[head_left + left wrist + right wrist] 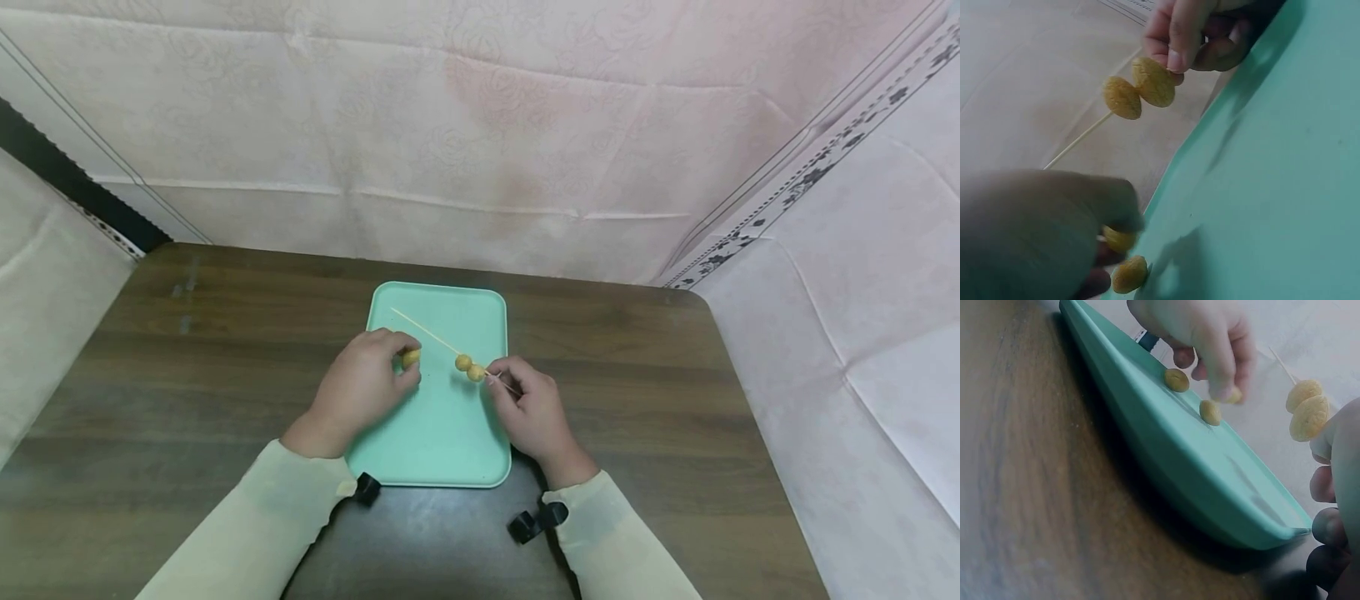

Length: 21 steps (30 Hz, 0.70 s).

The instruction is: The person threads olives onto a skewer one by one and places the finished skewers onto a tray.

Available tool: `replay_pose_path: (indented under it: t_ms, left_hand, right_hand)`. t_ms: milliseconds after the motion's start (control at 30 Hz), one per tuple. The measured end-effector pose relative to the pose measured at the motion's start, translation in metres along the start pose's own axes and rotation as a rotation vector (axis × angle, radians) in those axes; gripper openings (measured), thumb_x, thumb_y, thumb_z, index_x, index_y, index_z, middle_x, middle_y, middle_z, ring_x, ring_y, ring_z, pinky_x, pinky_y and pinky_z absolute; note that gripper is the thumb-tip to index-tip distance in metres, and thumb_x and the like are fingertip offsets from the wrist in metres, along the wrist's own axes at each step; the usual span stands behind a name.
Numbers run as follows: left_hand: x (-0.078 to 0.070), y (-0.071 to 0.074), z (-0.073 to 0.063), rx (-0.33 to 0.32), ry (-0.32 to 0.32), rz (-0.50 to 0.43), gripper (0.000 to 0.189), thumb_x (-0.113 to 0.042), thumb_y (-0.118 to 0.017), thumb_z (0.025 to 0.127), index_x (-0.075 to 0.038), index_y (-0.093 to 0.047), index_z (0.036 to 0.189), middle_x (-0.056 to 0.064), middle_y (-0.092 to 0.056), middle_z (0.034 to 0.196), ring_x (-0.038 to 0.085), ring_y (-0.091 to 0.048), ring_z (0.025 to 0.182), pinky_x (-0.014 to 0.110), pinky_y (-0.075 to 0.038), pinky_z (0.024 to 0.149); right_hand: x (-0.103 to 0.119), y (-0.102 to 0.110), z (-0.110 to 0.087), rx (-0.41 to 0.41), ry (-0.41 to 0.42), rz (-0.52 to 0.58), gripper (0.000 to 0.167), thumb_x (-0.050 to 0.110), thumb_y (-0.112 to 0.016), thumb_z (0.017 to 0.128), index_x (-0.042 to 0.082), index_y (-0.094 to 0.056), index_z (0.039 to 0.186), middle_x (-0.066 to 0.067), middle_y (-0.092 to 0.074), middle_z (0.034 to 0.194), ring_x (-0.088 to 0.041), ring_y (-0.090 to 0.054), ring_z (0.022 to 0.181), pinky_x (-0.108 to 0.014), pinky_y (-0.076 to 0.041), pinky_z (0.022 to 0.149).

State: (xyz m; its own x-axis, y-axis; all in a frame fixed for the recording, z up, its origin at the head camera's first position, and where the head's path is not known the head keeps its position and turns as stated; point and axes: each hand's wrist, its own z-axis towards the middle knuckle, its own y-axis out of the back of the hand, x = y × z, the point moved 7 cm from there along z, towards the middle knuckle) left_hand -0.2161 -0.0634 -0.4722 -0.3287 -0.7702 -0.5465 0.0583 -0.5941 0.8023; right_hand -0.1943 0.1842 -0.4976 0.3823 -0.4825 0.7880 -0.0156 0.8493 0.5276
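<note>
My right hand pinches a thin wooden skewer near its lower end, above the tray's right edge. Two yellow-brown wrinkled balls are threaded on it, side by side, close to the right fingertips. The skewer's bare length points up and left. Over the tray's left half, my left hand holds another such ball between thumb and fingers, apart from the skewer. Two more balls lie on the tray in the right wrist view, one loose ball below the left fingers and another ball beside them.
A mint-green rectangular tray with a low raised rim lies on the dark wooden table. Pale patterned cloth hangs behind the table and at both sides. Both wrists carry black straps with small devices.
</note>
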Motion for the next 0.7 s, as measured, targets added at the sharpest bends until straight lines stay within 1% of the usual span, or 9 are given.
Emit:
replay_pose_path:
  t_ms: [100,200,267,333,400,467,533,600,700]
  left_hand:
    - [0.004,0.007,0.001,-0.088,0.038,-0.14,0.02,-0.016,-0.08,0.102,-0.013,-0.083,0.122,0.001,-0.079,0.11,0.019,-0.071,0.092,0.036,-0.061,0.079]
    - [0.01,0.014,0.001,-0.176,0.092,-0.271,0.023,-0.018,-0.084,0.102,-0.015,-0.083,0.124,-0.001,-0.081,0.117,0.016,-0.078,0.098,0.031,-0.064,0.082]
    - [0.015,0.017,0.001,-0.224,0.13,-0.353,0.024,-0.019,-0.086,0.102,-0.017,-0.084,0.125,-0.001,-0.083,0.117,0.015,-0.079,0.099,0.025,-0.064,0.082]
    - [0.02,0.018,0.0,-0.258,0.166,-0.443,0.024,-0.022,-0.087,0.102,-0.018,-0.084,0.125,-0.001,-0.084,0.117,0.013,-0.079,0.101,0.018,-0.062,0.083]
    - [0.025,0.018,-0.001,-0.277,0.194,-0.574,0.026,-0.023,-0.087,0.102,-0.017,-0.082,0.127,0.003,-0.083,0.118,0.013,-0.078,0.105,0.015,-0.062,0.088]
    - [0.031,0.017,-0.002,-0.297,0.217,-0.709,0.029,-0.023,-0.087,0.103,-0.013,-0.08,0.13,0.006,-0.082,0.121,0.014,-0.078,0.109,0.015,-0.063,0.093]
    - [0.036,0.016,-0.002,-0.32,0.242,-0.817,0.032,-0.023,-0.087,0.103,-0.011,-0.079,0.131,0.008,-0.08,0.123,0.016,-0.078,0.112,0.018,-0.064,0.096]
    - [0.04,0.017,-0.003,-0.345,0.272,-0.879,0.033,-0.025,-0.087,0.103,-0.01,-0.078,0.131,0.008,-0.08,0.123,0.016,-0.079,0.112,0.018,-0.065,0.094]
    - [0.047,0.018,-0.002,-0.377,0.314,-0.906,0.034,-0.03,-0.086,0.103,-0.012,-0.079,0.131,0.005,-0.08,0.123,0.016,-0.079,0.111,0.018,-0.065,0.09]
  right_hand:
    - [0.0,0.001,0.0,-0.004,-0.004,0.011,0.004,0.015,-0.072,0.11,0.016,-0.075,0.112,0.005,-0.055,0.073,-0.008,-0.045,0.059,-0.024,-0.04,0.053]
    - [-0.001,0.001,0.0,-0.007,-0.015,0.017,0.006,0.014,-0.073,0.11,0.016,-0.075,0.114,0.005,-0.055,0.073,-0.008,-0.044,0.058,-0.023,-0.039,0.052]
    - [-0.001,0.0,-0.001,-0.004,-0.024,0.021,0.008,0.013,-0.073,0.11,0.017,-0.076,0.116,0.005,-0.055,0.072,-0.009,-0.043,0.057,-0.023,-0.038,0.052]
    - [-0.002,0.0,-0.001,-0.001,-0.034,0.021,0.009,0.013,-0.073,0.11,0.017,-0.077,0.116,0.005,-0.054,0.071,-0.009,-0.043,0.057,-0.023,-0.037,0.052]
    - [-0.002,-0.001,-0.001,0.0,-0.043,0.02,0.009,0.014,-0.073,0.11,0.018,-0.078,0.116,0.005,-0.054,0.071,-0.01,-0.043,0.057,-0.023,-0.037,0.052]
    - [-0.002,-0.001,-0.001,0.002,-0.05,0.017,0.009,0.015,-0.073,0.11,0.018,-0.078,0.116,0.005,-0.055,0.071,-0.01,-0.043,0.057,-0.023,-0.037,0.052]
    - [-0.001,0.0,-0.001,0.003,-0.052,0.014,0.008,0.016,-0.073,0.11,0.018,-0.079,0.116,0.005,-0.056,0.072,-0.01,-0.044,0.057,-0.023,-0.037,0.053]
    - [-0.001,0.0,-0.001,0.003,-0.048,0.015,0.008,0.017,-0.074,0.11,0.019,-0.079,0.116,0.005,-0.057,0.073,-0.01,-0.044,0.058,-0.023,-0.038,0.053]
    - [0.0,0.001,-0.001,0.007,-0.039,0.02,0.008,0.019,-0.074,0.111,0.02,-0.08,0.116,0.006,-0.059,0.073,-0.01,-0.045,0.057,-0.023,-0.038,0.053]
